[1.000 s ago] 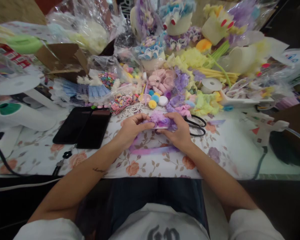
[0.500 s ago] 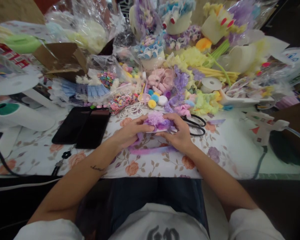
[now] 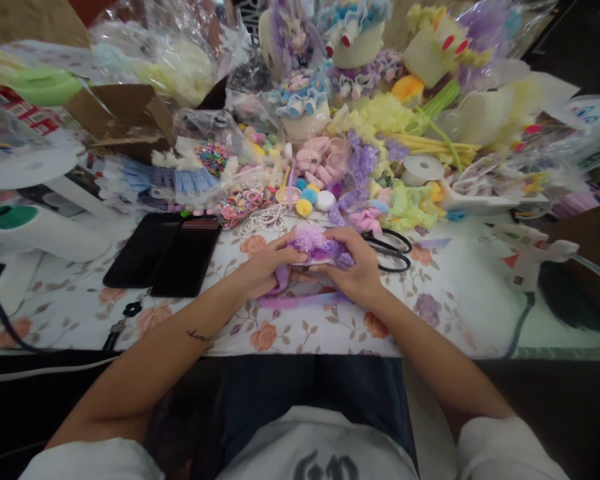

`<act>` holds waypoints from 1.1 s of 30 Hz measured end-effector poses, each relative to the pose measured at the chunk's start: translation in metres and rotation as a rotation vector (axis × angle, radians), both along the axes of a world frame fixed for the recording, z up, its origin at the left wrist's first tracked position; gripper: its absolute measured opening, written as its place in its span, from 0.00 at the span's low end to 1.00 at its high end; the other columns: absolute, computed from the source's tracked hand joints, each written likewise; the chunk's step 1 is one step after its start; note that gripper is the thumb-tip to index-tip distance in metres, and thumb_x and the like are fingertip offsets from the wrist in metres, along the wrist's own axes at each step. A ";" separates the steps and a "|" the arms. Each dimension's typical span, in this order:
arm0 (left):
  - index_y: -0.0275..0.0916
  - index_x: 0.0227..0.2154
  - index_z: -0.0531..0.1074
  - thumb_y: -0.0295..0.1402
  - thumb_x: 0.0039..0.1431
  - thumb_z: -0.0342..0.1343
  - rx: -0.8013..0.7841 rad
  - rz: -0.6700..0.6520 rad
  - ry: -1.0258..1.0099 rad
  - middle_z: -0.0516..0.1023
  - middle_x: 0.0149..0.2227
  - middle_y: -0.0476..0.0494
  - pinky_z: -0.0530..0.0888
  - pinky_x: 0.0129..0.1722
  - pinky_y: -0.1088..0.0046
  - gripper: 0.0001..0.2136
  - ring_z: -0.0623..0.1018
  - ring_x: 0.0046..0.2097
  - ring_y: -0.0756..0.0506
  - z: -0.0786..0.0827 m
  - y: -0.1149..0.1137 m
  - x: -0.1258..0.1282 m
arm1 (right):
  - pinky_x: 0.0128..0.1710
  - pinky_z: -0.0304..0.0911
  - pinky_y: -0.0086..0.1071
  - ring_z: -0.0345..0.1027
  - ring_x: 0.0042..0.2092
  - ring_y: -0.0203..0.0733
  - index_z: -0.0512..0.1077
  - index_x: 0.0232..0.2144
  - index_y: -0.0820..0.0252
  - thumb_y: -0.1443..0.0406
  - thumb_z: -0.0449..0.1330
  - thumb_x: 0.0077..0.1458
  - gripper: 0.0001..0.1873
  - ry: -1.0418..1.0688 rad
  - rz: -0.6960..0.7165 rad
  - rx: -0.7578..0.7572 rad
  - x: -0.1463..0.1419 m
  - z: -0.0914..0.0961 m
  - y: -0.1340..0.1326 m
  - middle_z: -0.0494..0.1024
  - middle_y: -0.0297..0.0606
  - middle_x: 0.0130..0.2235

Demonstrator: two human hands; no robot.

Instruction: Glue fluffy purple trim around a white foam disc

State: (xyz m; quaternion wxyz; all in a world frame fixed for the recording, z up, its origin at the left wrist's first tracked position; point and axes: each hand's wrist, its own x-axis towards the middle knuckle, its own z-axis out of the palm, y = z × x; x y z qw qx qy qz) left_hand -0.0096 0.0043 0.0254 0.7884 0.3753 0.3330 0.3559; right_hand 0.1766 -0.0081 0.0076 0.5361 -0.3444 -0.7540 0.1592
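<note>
Between my two hands, just above the flowered tablecloth (image 3: 300, 327), is a ruffled purple ribbon piece (image 3: 313, 240) with a fluffy lilac top and a pale underside. My left hand (image 3: 267, 267) is closed on its left edge, thumb on top. On the other side my right hand (image 3: 355, 267) grips the right edge, thumb underneath and fingers over the top. A pink-and-purple ribbon strip (image 3: 300, 301) trails from it onto the cloth below. Black-handled scissors (image 3: 393, 250) lie right beside my right hand, their blades largely hidden.
Two dark phones (image 3: 190, 257) lie to the left. A hot glue gun (image 3: 525, 253) rests at the right with its cable hanging forward. Pompoms (image 3: 307, 198), pearl strings (image 3: 264, 220), a ribbon spool (image 3: 423, 169) and a cardboard box (image 3: 123, 123) crowd the back.
The purple ribbon piece has turned slightly, and more of its ruffle shows near my right fingers. Both hands have shifted only a little; the ribbon below my left hand bunches more.
</note>
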 end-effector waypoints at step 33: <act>0.37 0.31 0.75 0.25 0.38 0.68 -0.015 0.135 0.024 0.82 0.30 0.44 0.82 0.39 0.65 0.14 0.83 0.41 0.39 0.001 -0.001 0.005 | 0.51 0.69 0.44 0.71 0.51 0.50 0.71 0.46 0.57 0.49 0.67 0.51 0.26 -0.088 -0.012 -0.041 0.000 0.001 0.007 0.76 0.45 0.48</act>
